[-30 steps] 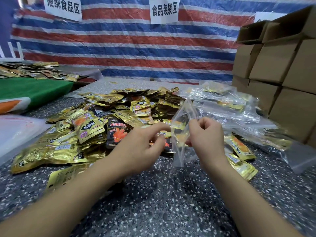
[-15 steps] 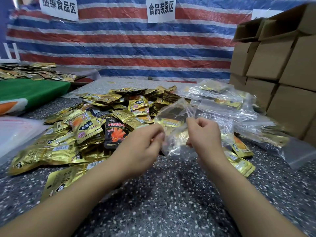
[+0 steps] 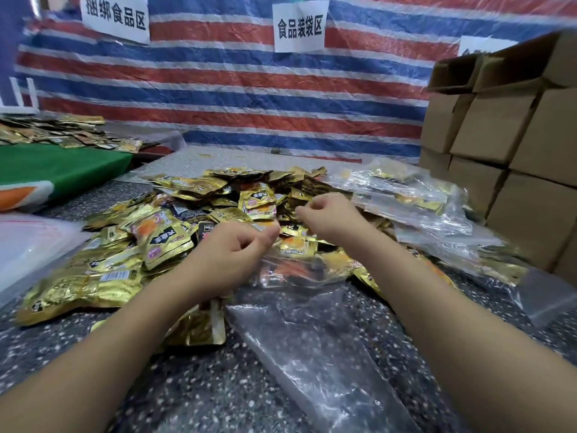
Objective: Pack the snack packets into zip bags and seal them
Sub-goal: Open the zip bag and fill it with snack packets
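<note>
Bench: dark speckled stone-like top, pale flecks throughout.
Zip bag: clear, crinkled plastic, lying flat on the bench between the two forearms, stretching from the hands toward the near edge; contents near its far end blurred, orange and gold shapes showing through.
Left hand: fingers curled, thumb and forefinger pinching the far edge of the zip bag.
Right hand: fingers curled, fingertips pinched together above the packets; whether plastic is between them, cannot tell.
Snack packets: glossy gold foil pouches, flat and rectangular, some black with orange print, heaped across the middle of the bench; lettering too blurred to read.
Filled bags: clear plastic holding gold packets, piled toward the right edge of the bench.
Cardboard boxes: plain brown, stacked at the right edge, top ones with flaps open.
Tarp: red, white and blue stripes, crinkled, behind the far edge.
Left sign: white paper, "捆绑食品区".
Middle sign: white paper, "食品装袋区".
</note>
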`<act>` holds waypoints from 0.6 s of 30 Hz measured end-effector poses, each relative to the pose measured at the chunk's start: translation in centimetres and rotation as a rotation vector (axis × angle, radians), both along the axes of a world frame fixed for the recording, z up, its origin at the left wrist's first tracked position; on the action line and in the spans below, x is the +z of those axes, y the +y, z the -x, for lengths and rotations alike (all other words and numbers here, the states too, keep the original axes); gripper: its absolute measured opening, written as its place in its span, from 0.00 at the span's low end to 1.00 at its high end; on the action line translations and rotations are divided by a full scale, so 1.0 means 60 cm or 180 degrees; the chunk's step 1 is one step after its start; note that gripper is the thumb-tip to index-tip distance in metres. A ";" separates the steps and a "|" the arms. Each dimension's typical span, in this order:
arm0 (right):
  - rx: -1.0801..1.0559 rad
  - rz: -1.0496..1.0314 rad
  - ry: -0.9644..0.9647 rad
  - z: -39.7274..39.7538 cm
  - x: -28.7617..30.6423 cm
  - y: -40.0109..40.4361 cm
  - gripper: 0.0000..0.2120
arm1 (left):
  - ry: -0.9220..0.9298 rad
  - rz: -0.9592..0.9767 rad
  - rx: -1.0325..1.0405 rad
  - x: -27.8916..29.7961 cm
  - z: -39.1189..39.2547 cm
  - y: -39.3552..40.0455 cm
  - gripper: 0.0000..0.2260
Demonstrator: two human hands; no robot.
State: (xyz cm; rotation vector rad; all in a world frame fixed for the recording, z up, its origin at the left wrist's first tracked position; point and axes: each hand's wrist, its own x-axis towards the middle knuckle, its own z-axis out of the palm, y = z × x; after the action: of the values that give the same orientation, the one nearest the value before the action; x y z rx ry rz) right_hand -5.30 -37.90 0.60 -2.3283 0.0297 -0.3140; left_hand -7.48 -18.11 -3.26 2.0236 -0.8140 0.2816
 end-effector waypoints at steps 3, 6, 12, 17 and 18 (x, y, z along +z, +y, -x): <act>0.0381 0.0635 0.0330 -0.045 -0.006 0.039 0.21 | -0.0136 -0.0126 -0.0077 -0.003 -0.009 0.005 0.26; 0.0572 0.1112 0.0708 -0.075 -0.009 0.077 0.29 | -0.0204 -0.0268 -0.0055 -0.006 -0.018 0.011 0.25; 0.0624 0.1348 0.1346 -0.089 0.014 0.110 0.23 | -0.0376 -0.0420 0.0020 -0.008 -0.022 0.015 0.27; 0.0864 0.0494 0.1696 -0.076 0.020 0.085 0.10 | -0.0339 -0.0584 -0.0109 -0.015 -0.028 0.014 0.26; 0.0770 0.0309 0.1666 -0.074 0.015 0.076 0.10 | -0.0332 -0.0548 -0.0143 -0.017 -0.028 0.013 0.27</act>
State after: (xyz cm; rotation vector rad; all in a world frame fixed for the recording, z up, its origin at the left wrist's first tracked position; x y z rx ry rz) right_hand -0.88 -33.36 1.51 -2.4161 -0.0110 0.4256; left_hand -5.80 -17.34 -4.28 2.1618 -0.9761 0.3026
